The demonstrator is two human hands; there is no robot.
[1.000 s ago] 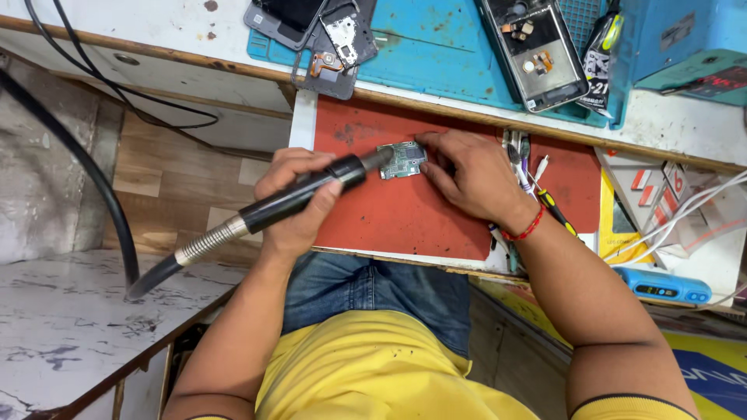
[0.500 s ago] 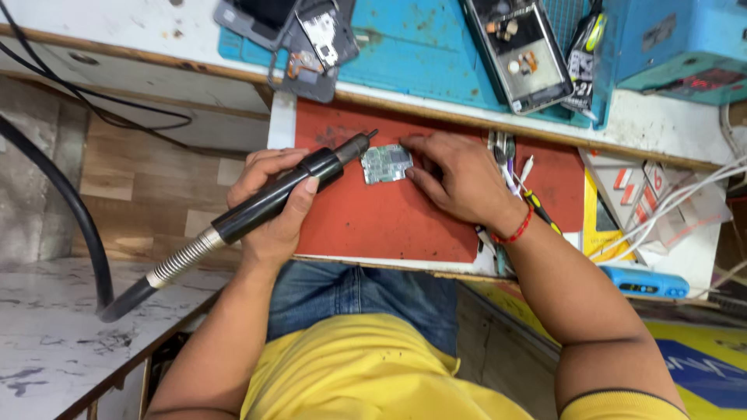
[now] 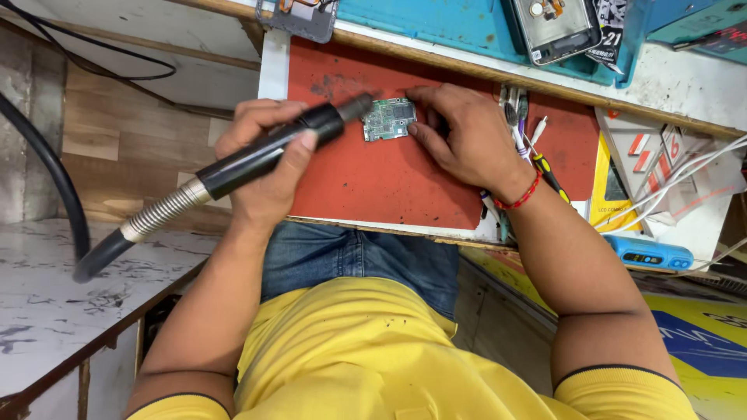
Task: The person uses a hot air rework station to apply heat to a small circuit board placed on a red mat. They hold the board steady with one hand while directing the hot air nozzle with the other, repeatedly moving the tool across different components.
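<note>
The left hand [image 3: 268, 159] had a closed grip on the black tool [image 3: 268, 154], tip beside the board [image 3: 389, 119] on the red mat [image 3: 373, 179], the right hand [image 3: 467, 136] pinning it with fingertips; work looked midway, board not yet lifted.

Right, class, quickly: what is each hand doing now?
Left hand: closed around black handpiece.
Right hand: fingers steadying circuit board, not gripping.
</note>
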